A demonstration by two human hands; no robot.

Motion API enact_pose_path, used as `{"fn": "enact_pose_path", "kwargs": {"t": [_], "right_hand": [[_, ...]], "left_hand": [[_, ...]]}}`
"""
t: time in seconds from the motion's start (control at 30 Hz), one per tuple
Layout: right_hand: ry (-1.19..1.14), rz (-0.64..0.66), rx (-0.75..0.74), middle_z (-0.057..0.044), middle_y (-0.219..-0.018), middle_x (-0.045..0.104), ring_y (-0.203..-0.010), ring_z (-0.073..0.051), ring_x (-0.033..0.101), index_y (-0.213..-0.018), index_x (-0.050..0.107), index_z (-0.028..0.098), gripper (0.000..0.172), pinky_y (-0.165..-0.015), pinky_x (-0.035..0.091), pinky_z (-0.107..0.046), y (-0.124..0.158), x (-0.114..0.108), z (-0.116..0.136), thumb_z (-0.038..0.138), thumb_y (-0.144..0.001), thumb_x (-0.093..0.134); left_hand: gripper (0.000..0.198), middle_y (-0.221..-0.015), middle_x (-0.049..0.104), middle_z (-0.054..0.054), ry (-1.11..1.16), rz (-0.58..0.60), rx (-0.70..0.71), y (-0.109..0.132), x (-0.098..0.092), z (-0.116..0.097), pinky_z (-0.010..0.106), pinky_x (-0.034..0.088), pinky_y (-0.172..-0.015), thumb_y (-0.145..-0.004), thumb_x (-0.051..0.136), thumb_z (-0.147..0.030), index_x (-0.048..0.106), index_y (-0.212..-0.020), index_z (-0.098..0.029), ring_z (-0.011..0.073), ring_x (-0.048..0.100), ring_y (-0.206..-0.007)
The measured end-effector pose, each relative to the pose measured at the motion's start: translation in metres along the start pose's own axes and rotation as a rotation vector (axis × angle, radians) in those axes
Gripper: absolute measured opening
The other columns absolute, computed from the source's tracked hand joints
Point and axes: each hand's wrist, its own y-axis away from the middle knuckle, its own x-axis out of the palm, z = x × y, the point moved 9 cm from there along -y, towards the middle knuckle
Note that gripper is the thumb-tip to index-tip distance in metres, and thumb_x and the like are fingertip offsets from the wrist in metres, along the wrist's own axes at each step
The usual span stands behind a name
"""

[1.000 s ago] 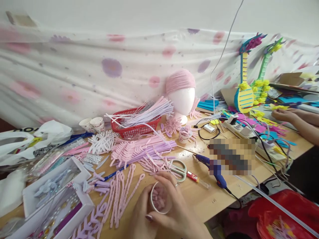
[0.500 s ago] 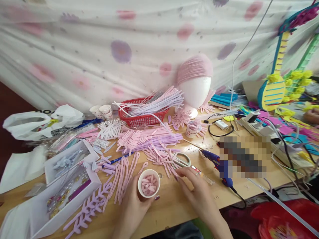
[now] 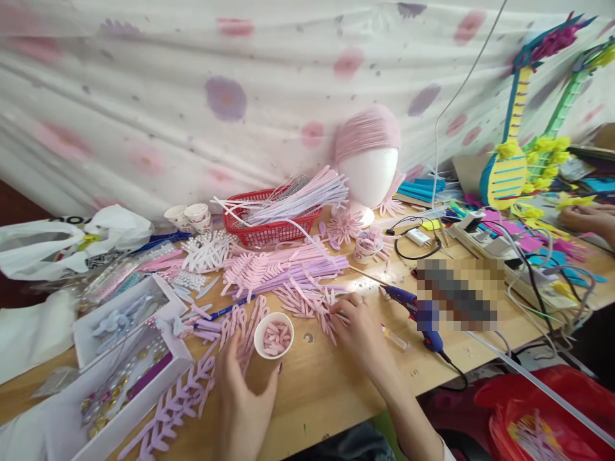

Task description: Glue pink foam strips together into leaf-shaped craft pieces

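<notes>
A white paper cup (image 3: 273, 335) with short pink pieces in it stands on the wooden table. Just below and left of it is my left hand (image 3: 247, 400), thumb and fingers spread apart, with nothing between them. My right hand (image 3: 358, 330) reaches into the right end of a pile of pink fuzzy strips (image 3: 305, 298). Its fingers are bent together at the strips; what they hold, if anything, is too small to make out. Twisted pink strips (image 3: 247, 320) and a purple leafy branch (image 3: 180, 397) lie to the left.
A red basket (image 3: 269, 232) of pipe cleaners and a white foam head (image 3: 369, 173) stand behind. A blue glue gun (image 3: 408, 304) lies right of my right hand. White boxes (image 3: 177, 371) of beads are at the left. Another person's hand (image 3: 589, 218) is at the far right.
My left hand has let go of the cup and opened beside it. My right hand has moved onto the pink strips, its fingers closing. The view has shifted slightly.
</notes>
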Motion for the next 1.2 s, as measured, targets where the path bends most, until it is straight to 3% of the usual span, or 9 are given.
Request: {"fn": "enact_pose_path", "kwargs": {"t": [0.1, 0.23, 0.4, 0.53, 0.7, 0.83, 0.93, 1.03, 1.2], "right_hand": [[-0.187, -0.029, 0.134, -0.004, -0.075, 0.062, -0.073, -0.021, 0.057, -0.071, 0.063, 0.020, 0.015, -0.066, 0.042, -0.030, 0.011, -0.010, -0.009, 0.025, -0.083, 0.055], [-0.299, 0.016, 0.263, -0.002, -0.063, 0.059, -0.059, -0.016, 0.050, -0.065, 0.061, 0.018, 0.020, -0.055, 0.037, -0.027, 0.024, -0.003, -0.021, 0.030, -0.079, 0.054], [-0.543, 0.212, 0.359, 0.005, -0.052, 0.042, -0.050, -0.011, 0.037, -0.064, 0.055, 0.017, 0.027, -0.047, 0.027, -0.023, 0.041, 0.016, -0.027, 0.039, -0.078, 0.058], [-0.714, 0.400, 0.362, 0.004, -0.057, 0.042, -0.054, -0.010, 0.037, -0.067, 0.055, 0.016, 0.031, -0.051, 0.027, -0.024, 0.053, 0.026, -0.018, 0.044, -0.079, 0.061], [-0.811, 0.479, 0.374, 0.004, -0.062, 0.043, -0.059, -0.011, 0.035, -0.073, 0.055, 0.016, 0.035, -0.054, 0.026, -0.025, 0.066, 0.034, -0.023, 0.050, -0.081, 0.062], [-0.803, 0.505, 0.342, 0.003, -0.064, 0.046, -0.059, -0.012, 0.039, -0.076, 0.056, 0.017, 0.033, -0.055, 0.029, -0.025, 0.070, 0.028, -0.032, 0.048, -0.085, 0.059], [-0.778, 0.440, 0.213, -0.005, -0.091, 0.060, -0.085, -0.018, 0.054, -0.078, 0.060, 0.018, 0.024, -0.076, 0.040, -0.028, 0.063, 0.011, -0.028, 0.040, -0.089, 0.059], [-0.788, 0.433, 0.106, -0.009, -0.118, 0.060, -0.111, -0.023, 0.053, -0.083, 0.064, 0.019, 0.016, -0.095, 0.037, -0.033, 0.059, 0.005, -0.015, 0.034, -0.089, 0.061], [-0.734, 0.435, 0.034, -0.005, -0.081, 0.066, -0.079, -0.019, 0.060, -0.081, 0.066, 0.018, 0.019, -0.075, 0.044, -0.030, 0.057, 0.007, -0.006, 0.033, -0.090, 0.060]], "left_hand": [[0.052, -0.107, 0.063, 0.013, -0.070, -0.115, 0.190, 0.012, -0.028, -0.031, 0.044, 0.053, -0.087, -0.076, 0.069, -0.019, 0.050, -0.124, -0.021, 0.0287, 0.062, -0.102], [0.033, -0.088, 0.069, 0.006, 0.148, 0.224, 0.420, 0.021, 0.001, -0.073, 0.030, 0.056, -0.075, -0.083, 0.059, -0.012, 0.056, -0.114, -0.024, 0.0201, 0.068, -0.083], [0.040, -0.083, 0.070, 0.003, 0.231, 0.540, 0.182, 0.025, 0.059, -0.073, 0.025, 0.056, -0.066, -0.091, 0.050, -0.020, 0.048, -0.131, -0.021, 0.0140, 0.065, -0.061], [0.050, -0.100, 0.072, 0.008, 0.297, 0.662, 0.008, 0.029, 0.087, -0.071, 0.028, 0.056, -0.073, -0.089, 0.044, -0.014, 0.042, -0.138, -0.021, 0.0184, 0.069, -0.082], [0.026, -0.091, 0.072, 0.008, 0.354, 0.622, -0.095, 0.021, 0.094, -0.071, 0.031, 0.053, -0.079, -0.091, 0.041, -0.017, 0.066, -0.098, -0.021, 0.0206, 0.068, -0.087], [0.017, -0.083, 0.069, 0.005, 0.500, 0.585, -0.337, 0.025, 0.096, -0.055, 0.025, 0.050, -0.052, -0.091, 0.045, -0.028, 0.060, -0.089, -0.020, 0.0148, 0.061, -0.059], [0.020, -0.081, 0.068, 0.005, 0.792, 0.611, -0.599, 0.037, 0.104, -0.049, 0.019, 0.041, -0.035, -0.088, 0.053, -0.039, 0.055, -0.090, -0.019, 0.0097, 0.052, -0.045], [0.026, -0.074, 0.066, 0.003, 0.995, 0.625, -0.728, 0.043, 0.109, -0.052, 0.017, 0.040, -0.033, -0.082, 0.062, -0.041, 0.053, -0.085, -0.017, 0.0082, 0.051, -0.042], [0.027, -0.067, 0.063, -0.001, 1.015, 0.600, -0.698, 0.041, 0.103, -0.053, 0.018, 0.045, -0.036, -0.080, 0.066, -0.040, 0.055, -0.078, -0.015, 0.0078, 0.052, -0.044]]}}
